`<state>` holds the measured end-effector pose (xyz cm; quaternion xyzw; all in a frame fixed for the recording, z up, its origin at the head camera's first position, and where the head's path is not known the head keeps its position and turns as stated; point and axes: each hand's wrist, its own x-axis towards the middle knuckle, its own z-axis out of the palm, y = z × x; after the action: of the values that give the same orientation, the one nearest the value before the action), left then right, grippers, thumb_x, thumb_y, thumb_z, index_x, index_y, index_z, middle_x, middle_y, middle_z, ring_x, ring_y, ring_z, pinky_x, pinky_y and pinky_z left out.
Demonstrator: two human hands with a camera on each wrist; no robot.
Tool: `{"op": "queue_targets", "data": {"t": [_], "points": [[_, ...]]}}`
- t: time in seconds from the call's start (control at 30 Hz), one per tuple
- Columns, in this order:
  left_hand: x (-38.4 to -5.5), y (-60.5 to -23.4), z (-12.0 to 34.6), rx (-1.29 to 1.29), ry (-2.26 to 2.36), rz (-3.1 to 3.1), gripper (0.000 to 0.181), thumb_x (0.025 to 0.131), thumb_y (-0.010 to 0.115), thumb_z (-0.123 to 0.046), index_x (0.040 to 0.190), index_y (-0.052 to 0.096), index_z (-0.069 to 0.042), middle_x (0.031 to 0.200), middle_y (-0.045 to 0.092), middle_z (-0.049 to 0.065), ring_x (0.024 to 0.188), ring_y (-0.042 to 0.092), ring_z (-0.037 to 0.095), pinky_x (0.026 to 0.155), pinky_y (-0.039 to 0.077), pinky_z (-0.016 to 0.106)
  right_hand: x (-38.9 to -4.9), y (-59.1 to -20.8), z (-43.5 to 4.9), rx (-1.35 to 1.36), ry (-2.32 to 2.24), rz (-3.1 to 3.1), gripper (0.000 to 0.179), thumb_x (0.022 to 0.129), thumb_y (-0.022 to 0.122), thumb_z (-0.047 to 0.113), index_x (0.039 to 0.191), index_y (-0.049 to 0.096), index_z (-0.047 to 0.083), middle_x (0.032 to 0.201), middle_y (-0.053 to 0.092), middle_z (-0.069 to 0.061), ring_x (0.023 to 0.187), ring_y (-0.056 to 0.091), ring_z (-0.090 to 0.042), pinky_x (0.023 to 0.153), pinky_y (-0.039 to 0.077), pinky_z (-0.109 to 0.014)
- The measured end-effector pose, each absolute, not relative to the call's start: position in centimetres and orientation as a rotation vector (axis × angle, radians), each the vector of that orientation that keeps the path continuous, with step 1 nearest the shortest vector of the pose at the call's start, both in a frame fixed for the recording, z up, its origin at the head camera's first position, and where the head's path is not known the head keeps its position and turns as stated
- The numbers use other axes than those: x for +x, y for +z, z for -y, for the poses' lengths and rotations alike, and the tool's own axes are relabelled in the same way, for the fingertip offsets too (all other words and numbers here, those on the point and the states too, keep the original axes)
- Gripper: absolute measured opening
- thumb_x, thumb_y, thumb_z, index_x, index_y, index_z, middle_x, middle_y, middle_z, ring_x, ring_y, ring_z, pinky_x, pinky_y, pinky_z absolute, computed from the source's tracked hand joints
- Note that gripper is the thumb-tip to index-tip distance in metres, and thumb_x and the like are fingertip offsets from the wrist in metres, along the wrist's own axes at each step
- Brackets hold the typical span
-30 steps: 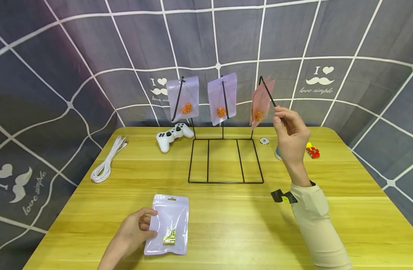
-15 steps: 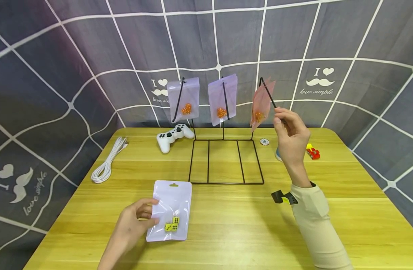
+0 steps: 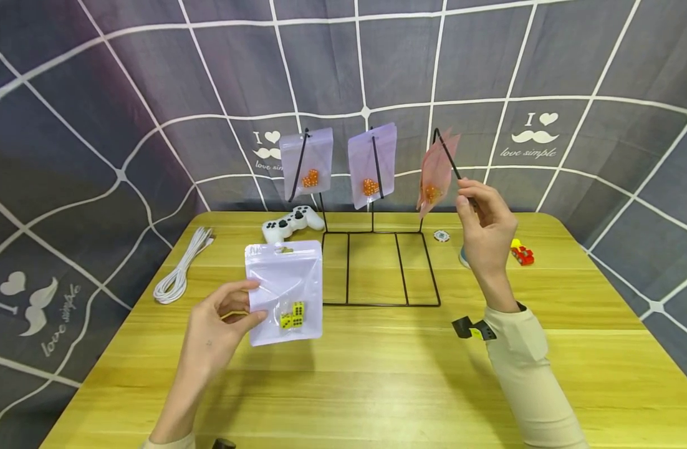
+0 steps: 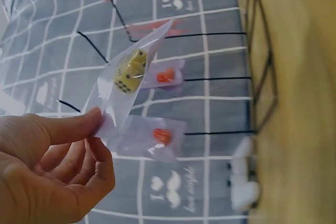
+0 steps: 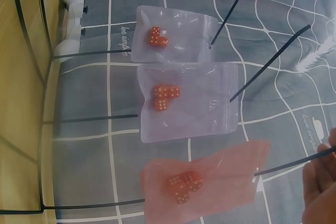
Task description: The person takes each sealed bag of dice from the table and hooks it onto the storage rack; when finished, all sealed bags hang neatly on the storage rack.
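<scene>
My left hand [image 3: 217, 321] pinches the left edge of a lavender zip bag [image 3: 287, 274], raised over the table with its hang hole at the top. Yellow dice [image 3: 297, 312] lie at the bottom of this bag. Thumb and fingers of my right hand [image 3: 489, 224] pinch the front end of the right hook [image 3: 447, 156] on a black wire display rack [image 3: 377, 305]. From that hook hangs a pink bag [image 5: 210, 182] with orange dice. The middle bag [image 5: 199, 114] and the left bag [image 5: 184, 19], both lavender with orange dice, hang on the other two hooks.
A white game controller [image 3: 282, 226] sits behind the held bag, and a coiled white cable [image 3: 172, 280] lies at the left. Near my right hand are a poker chip [image 3: 441, 236], a partly hidden blue object [image 3: 464, 257] and a red and yellow toy [image 3: 523, 254].
My left hand has lifted the lavender bag with yellow dice up and forward, toward the rack. The right hand has stayed on the hook's end.
</scene>
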<state>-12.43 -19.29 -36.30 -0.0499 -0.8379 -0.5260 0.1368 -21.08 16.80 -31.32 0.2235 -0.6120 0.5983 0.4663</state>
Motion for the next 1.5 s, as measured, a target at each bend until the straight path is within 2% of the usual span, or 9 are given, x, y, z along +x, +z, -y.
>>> {"op": "queue_targets", "data": {"t": [0.37, 0.67, 1.5], "points": [[-14.5, -33.5, 17.6, -0.261, -1.505, 2.246, 0.042, 0.073, 0.08, 0.002, 0.112, 0.068, -0.008, 0.083, 0.069, 0.01, 0.076, 0.064, 0.009, 0.071, 0.053, 0.018, -21.2, -31.4, -17.0, 0.551, 1.467, 1.497, 0.008, 0.085, 0.055, -0.019, 0.092, 0.059, -0.021, 0.104, 0.064, -0.024, 0.102, 0.061, -0.027, 0.088, 0.05, -0.029], [-15.5, -33.2, 17.3, -0.272, -1.546, 2.197, 0.042, 0.073, 0.079, 0.004, 0.112, 0.067, -0.005, 0.083, 0.069, 0.014, 0.075, 0.064, 0.01, 0.071, 0.054, 0.018, -21.4, -31.3, -16.9, 0.561, 1.466, 1.502, 0.009, 0.085, 0.055, -0.018, 0.093, 0.058, -0.021, 0.105, 0.063, -0.023, 0.103, 0.06, -0.027, 0.089, 0.05, -0.03], [-18.3, -33.2, 16.9, -0.24, -1.544, 2.184, 0.042, 0.073, 0.079, 0.005, 0.112, 0.066, -0.005, 0.084, 0.068, 0.013, 0.076, 0.063, 0.011, 0.071, 0.054, 0.02, -21.5, -31.4, -17.1, 0.551, 1.439, 1.519, 0.009, 0.086, 0.054, -0.019, 0.093, 0.057, -0.022, 0.105, 0.063, -0.024, 0.103, 0.06, -0.027, 0.09, 0.05, -0.032]]}}
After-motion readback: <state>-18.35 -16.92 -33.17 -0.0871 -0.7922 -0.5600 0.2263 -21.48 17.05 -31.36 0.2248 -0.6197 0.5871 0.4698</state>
